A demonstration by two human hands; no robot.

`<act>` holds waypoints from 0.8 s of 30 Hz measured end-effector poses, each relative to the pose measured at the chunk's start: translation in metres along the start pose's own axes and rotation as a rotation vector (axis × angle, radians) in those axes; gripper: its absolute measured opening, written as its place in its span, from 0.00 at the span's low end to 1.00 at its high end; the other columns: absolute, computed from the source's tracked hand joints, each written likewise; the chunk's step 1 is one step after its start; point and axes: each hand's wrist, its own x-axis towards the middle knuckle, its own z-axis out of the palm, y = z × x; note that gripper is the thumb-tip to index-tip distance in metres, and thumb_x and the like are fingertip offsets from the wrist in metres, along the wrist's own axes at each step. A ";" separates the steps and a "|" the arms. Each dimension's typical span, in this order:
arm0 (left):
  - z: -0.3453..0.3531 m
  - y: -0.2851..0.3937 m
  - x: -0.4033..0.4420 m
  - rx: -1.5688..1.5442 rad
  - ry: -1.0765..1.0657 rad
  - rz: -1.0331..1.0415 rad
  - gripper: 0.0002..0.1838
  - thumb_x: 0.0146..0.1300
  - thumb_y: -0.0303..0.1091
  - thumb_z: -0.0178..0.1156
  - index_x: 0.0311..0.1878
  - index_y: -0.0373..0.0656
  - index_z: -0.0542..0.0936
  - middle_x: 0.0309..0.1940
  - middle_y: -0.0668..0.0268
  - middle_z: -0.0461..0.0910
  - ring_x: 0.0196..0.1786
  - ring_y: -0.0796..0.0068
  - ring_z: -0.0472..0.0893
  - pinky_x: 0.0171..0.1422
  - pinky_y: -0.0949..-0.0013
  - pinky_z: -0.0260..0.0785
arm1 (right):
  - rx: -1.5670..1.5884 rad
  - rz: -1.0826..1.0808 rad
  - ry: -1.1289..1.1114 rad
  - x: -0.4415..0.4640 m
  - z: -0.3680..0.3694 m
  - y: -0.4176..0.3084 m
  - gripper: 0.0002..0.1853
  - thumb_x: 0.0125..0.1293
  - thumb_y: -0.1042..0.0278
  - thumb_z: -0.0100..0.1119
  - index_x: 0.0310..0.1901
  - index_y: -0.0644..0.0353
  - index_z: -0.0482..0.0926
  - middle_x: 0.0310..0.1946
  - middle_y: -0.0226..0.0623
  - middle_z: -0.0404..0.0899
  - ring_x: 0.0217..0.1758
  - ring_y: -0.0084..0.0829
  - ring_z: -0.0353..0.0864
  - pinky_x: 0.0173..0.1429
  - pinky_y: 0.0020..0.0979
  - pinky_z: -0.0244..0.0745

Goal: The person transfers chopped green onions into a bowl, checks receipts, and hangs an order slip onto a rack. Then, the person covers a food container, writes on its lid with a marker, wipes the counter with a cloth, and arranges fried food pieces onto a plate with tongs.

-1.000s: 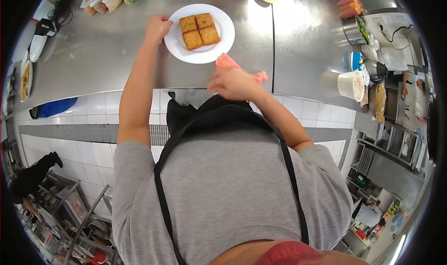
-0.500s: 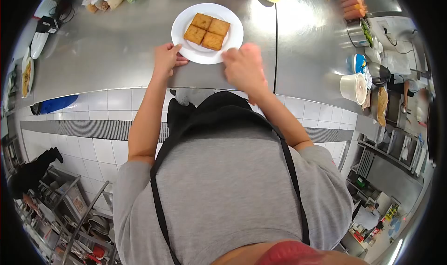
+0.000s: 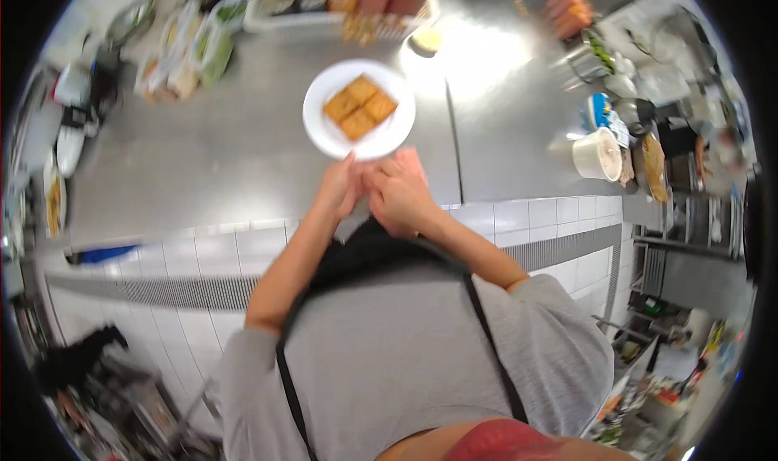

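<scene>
A white plate point(image 3: 314, 132) rests on the steel counter, bearing several golden-brown fried squares point(image 3: 359, 108) set close together. Just below its near rim, my two hands meet. My right hand point(image 3: 401, 195) is closed round a pink cloth point(image 3: 412, 162), which shows past its knuckles. Against it lies my left hand point(image 3: 342, 187), thumb pointing up at the plate's rim. Blur and the right hand hide most of the left fingers, and I cannot tell whether the thumb touches the plate.
A white tray point(image 3: 258, 21) of sauce bottles stands at the back, beside a small bowl point(image 3: 425, 41). Bagged food point(image 3: 212, 51) lies back left. On the right are a white tub point(image 3: 597, 154) and a steel pot point(image 3: 585, 64). The counter's near edge runs before my apron.
The view has tilted up, bringing the sauce bottles into sight. My left hand has left the plate's left rim and moved right; my right hand has come in from the plate's right side to meet it.
</scene>
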 end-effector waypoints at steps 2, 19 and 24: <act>0.006 0.019 -0.026 0.143 -0.030 -0.093 0.20 0.64 0.41 0.42 0.49 0.34 0.69 0.35 0.61 0.77 0.36 0.72 0.76 0.39 0.71 0.68 | 0.050 0.158 0.064 0.005 -0.023 0.017 0.07 0.45 0.69 0.55 0.29 0.56 0.76 0.28 0.38 0.72 0.37 0.38 0.74 0.42 0.36 0.69; -0.029 0.036 -0.018 1.457 0.700 0.882 0.10 0.59 0.34 0.51 0.26 0.40 0.75 0.12 0.68 0.70 0.15 0.78 0.68 0.21 0.73 0.60 | -0.152 0.788 0.424 0.097 -0.098 0.449 0.12 0.52 0.60 0.53 0.31 0.59 0.81 0.28 0.44 0.79 0.34 0.41 0.79 0.43 0.34 0.73; -0.025 0.032 -0.015 1.863 0.775 0.786 0.06 0.52 0.32 0.53 0.21 0.44 0.72 0.13 0.64 0.70 0.15 0.65 0.71 0.19 0.67 0.62 | -0.477 0.962 0.319 0.136 -0.086 0.546 0.20 0.55 0.50 0.50 0.44 0.54 0.75 0.45 0.46 0.72 0.52 0.47 0.68 0.54 0.45 0.65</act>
